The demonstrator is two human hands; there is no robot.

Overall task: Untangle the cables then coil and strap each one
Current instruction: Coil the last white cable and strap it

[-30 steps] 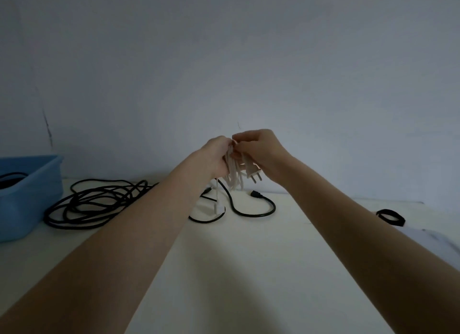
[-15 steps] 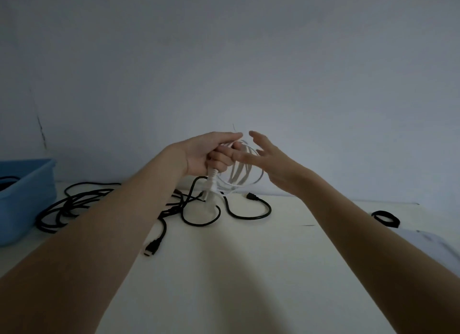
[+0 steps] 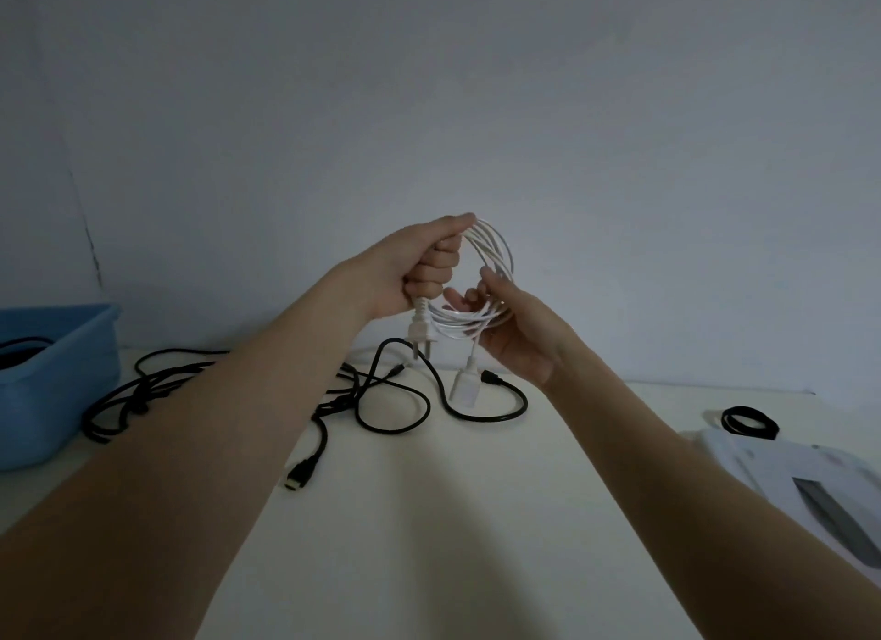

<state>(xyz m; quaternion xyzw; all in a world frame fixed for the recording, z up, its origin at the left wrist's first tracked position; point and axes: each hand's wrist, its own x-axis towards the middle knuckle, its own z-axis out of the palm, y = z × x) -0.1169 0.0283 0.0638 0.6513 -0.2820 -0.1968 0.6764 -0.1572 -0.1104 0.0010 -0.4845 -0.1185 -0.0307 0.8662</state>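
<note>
A white power cable point(image 3: 496, 253) is wound into a round coil, held up above the table. My left hand point(image 3: 419, 267) grips the coil's left side in a fist, and the white plug point(image 3: 422, 329) hangs below that fist. My right hand point(image 3: 515, 329) holds the coil's lower right side, its fingers curled round the strands. The cable's white socket end point(image 3: 462, 387) dangles under my right hand. Tangled black cables point(image 3: 381, 391) lie on the table behind, with one black connector point(image 3: 300, 472) near the front.
A blue plastic bin point(image 3: 52, 377) stands at the left edge with a black cable inside. A small black coiled strap point(image 3: 751, 422) lies at the right, beside a white sheet point(image 3: 786, 477). The cream table point(image 3: 453, 520) runs back to a plain wall.
The right hand, open half a second ago, has dropped to the coil's lower right and closed on it. The coil has opened into a wide loop with both ends hanging down.
</note>
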